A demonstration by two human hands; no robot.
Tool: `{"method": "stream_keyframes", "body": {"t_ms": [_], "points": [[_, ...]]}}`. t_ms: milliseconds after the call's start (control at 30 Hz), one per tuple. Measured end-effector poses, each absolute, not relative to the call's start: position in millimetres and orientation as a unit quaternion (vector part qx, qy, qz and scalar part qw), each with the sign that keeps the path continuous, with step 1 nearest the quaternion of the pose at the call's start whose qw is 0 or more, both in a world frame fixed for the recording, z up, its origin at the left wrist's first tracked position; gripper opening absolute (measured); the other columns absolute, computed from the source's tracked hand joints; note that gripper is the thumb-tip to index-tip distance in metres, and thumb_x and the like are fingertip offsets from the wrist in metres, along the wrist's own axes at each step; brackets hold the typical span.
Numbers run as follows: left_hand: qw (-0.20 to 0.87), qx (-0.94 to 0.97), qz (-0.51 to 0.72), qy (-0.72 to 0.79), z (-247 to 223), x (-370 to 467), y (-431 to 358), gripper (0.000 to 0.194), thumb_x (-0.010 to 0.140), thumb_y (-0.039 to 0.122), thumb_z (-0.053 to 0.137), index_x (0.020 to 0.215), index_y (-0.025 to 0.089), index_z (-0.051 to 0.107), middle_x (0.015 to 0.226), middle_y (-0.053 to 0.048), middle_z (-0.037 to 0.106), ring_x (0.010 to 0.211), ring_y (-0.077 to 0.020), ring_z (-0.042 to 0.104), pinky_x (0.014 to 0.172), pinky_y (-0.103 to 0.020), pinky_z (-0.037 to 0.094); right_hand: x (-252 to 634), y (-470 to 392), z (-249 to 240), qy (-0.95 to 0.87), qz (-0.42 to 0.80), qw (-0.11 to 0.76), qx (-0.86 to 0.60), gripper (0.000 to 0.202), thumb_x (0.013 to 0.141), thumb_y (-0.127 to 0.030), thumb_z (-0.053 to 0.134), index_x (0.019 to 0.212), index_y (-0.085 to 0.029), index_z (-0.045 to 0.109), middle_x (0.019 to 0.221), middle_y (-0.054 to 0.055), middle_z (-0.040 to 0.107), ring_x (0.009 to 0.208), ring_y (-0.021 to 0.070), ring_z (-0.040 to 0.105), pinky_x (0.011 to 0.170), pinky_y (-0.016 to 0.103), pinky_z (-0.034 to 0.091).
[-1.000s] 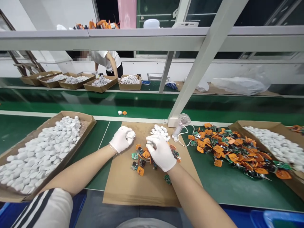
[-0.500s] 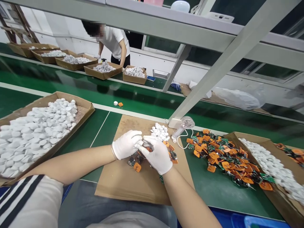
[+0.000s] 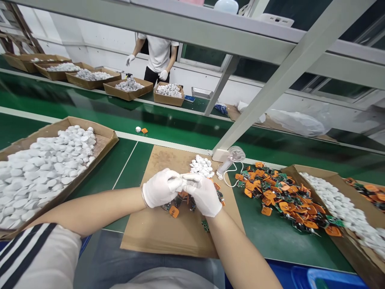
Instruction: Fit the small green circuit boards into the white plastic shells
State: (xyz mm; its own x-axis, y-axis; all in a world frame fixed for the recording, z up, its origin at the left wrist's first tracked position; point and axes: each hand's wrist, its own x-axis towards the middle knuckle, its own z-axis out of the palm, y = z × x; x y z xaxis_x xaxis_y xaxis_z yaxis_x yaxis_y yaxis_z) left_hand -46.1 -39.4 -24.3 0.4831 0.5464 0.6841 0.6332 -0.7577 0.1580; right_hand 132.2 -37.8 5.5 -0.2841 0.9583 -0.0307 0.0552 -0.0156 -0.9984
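Observation:
My left hand (image 3: pixel 161 188) and my right hand (image 3: pixel 204 194), both in white gloves, meet over a brown cardboard sheet (image 3: pixel 144 237). Their fingers are closed and pinched together at the tips. Whatever lies between them is hidden; a small white part may be there, but glove and part look alike. Beneath the hands lie orange pieces with circuit boards (image 3: pixel 173 211), partly covered by the fingers. Just beyond, a heap of small white caps (image 3: pixel 201 165) rests on the sheet's far end. One green board (image 3: pixel 205 225) lies beside my right wrist.
A cardboard tray of white caps (image 3: pixel 104 150) stands at left, another (image 3: pixel 315 172) at right. Orange parts with green boards (image 3: pixel 279 196) pile up right of the sheet. A small clear fan (image 3: pixel 231 158) stands by a slanted post (image 3: pixel 264 76). Across the line, a person (image 3: pixel 158 56) stands behind trays.
My fingers have closed together more tightly, and my right hand has turned slightly. The person opposite has straightened from leaning over the trays. The view has shifted slightly.

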Motion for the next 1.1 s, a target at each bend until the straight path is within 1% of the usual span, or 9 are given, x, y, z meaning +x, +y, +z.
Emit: {"method": "stream_keyframes", "body": {"t_ms": [133,267,400,533,633,700,867,1000,1100], "points": [[0.040,-0.828,-0.431,-0.357,-30,-49,-37,0.010,0.083,0.016,0.056,0.080,0.018,0.066,0.084,-0.007,0.064,0.074,-0.0144,0.060,0.066,-0.025,0.053,135,-36,2,-0.523,0.580,0.440,-0.442,0.031,0.062,-0.024,0.076,0.092,-0.017,0.072,0.090,0.008,0.074,0.089,0.0257,0.069,0.085,0.042,0.056],[-0.007,-0.784,-0.443,-0.434,-35,-58,-23,0.012,0.086,0.026,0.061,0.089,0.018,0.068,0.093,-0.009,0.067,0.091,-0.0191,0.064,0.086,-0.031,0.056,136,-29,1,-0.505,0.530,0.506,-0.457,0.032,0.062,-0.028,0.081,0.091,-0.016,0.073,0.102,0.013,0.073,0.099,0.0287,0.068,0.093,0.046,0.054],[-0.076,-0.717,-0.321,-0.614,-35,-75,7,0.029,0.084,0.033,0.063,0.106,0.016,0.068,0.106,-0.011,0.069,0.106,-0.0236,0.063,0.095,-0.033,0.051,137,-22,4,-0.474,0.516,0.561,-0.441,0.033,0.063,-0.032,0.083,0.091,-0.017,0.071,0.131,0.016,0.061,0.114,0.0319,0.064,0.096,0.048,0.053],[-0.107,-0.711,-0.241,-0.652,-35,-87,30,0.035,0.079,0.031,0.067,0.111,0.017,0.069,0.110,-0.010,0.070,0.105,-0.0271,0.064,0.093,-0.036,0.051,137,-20,6,-0.468,0.527,0.562,-0.433,0.033,0.065,-0.034,0.083,0.090,-0.017,0.071,0.141,0.016,0.052,0.120,0.0327,0.060,0.094,0.048,0.055],[-0.071,-0.690,-0.231,-0.682,-31,-87,26,0.048,0.077,0.037,0.068,0.121,0.020,0.066,0.136,-0.015,0.056,0.122,-0.0380,0.051,0.101,-0.049,0.043,139,-18,4,-0.446,0.552,0.576,-0.405,0.039,0.059,-0.032,0.087,0.092,-0.018,0.072,0.142,0.016,0.051,0.119,0.0327,0.059,0.098,0.048,0.051],[-0.055,-0.720,-0.230,-0.653,-27,-84,16,0.052,0.076,0.040,0.068,0.125,0.024,0.064,0.146,-0.012,0.047,0.130,-0.0407,0.042,0.105,-0.054,0.036,141,-16,1,-0.429,0.566,0.591,-0.383,0.044,0.053,-0.029,0.089,0.091,-0.018,0.072,0.138,0.015,0.054,0.116,0.0321,0.060,0.101,0.049,0.049],[-0.216,-0.863,-0.181,-0.419,-31,-75,0,0.049,0.071,0.028,0.068,0.119,0.024,0.067,0.121,-0.009,0.066,0.118,-0.0311,0.054,0.110,-0.048,0.033,138,-13,2,-0.393,0.551,0.630,-0.380,0.033,0.058,-0.032,0.087,0.081,-0.017,0.068,0.119,0.013,0.064,0.102,0.0263,0.066,0.092,0.045,0.054],[-0.379,-0.794,-0.236,-0.413,-40,-73,4,0.035,0.067,0.029,0.073,0.100,0.019,0.074,0.103,-0.008,0.071,0.101,-0.0255,0.062,0.097,-0.037,0.045,134,-16,11,-0.411,0.563,0.598,-0.397,0.040,0.062,-0.040,0.084,0.087,-0.016,0.064,0.103,0.010,0.067,0.075,0.0188,0.067,0.064,0.036,0.057],[-0.384,-0.767,-0.278,-0.433,-31,-75,6,0.028,0.062,0.031,0.080,0.085,0.018,0.073,0.086,-0.005,0.072,0.088,-0.0221,0.064,0.089,-0.034,0.049,136,-23,24,-0.422,0.547,0.588,-0.420,0.050,0.062,-0.042,0.084,0.097,-0.015,0.060,0.084,0.007,0.069,0.061,0.0146,0.062,0.053,0.028,0.050]]}}
